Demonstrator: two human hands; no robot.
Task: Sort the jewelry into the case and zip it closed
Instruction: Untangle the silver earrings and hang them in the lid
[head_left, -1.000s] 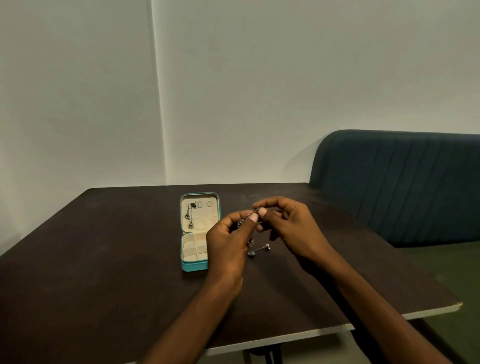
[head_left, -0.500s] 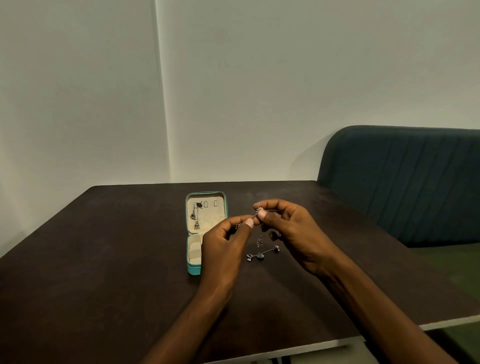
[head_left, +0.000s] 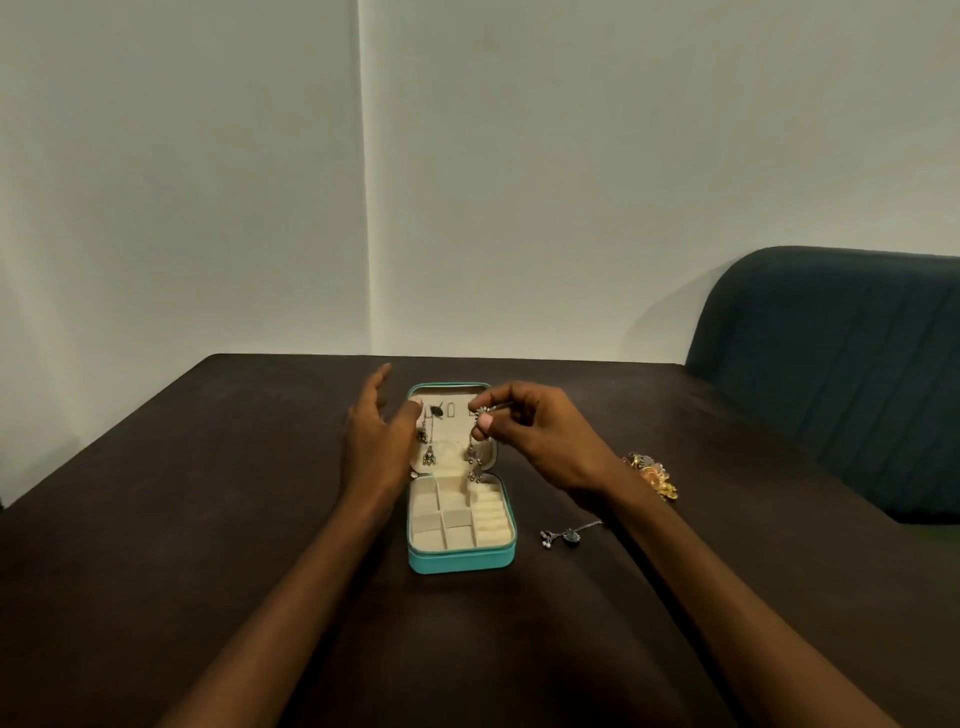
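My right hand (head_left: 540, 441) pinches a dangling earring (head_left: 475, 447) against the case (head_left: 460, 558) lid's right side, long axis hanging vertical. Left hand (head_left: 376, 441), fingers spread, hovers beside the lid's left edge, mid-tabletop (head_left: 208, 519).

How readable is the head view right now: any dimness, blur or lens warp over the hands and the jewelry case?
Head view: dim and warm-toned; the dark table swallows detail. The wide lens bows the table edges. The left hand is slightly soft; the right hand and its dangling earring read clearly against the jewelry case, whose cream lining is brightest. No glare.
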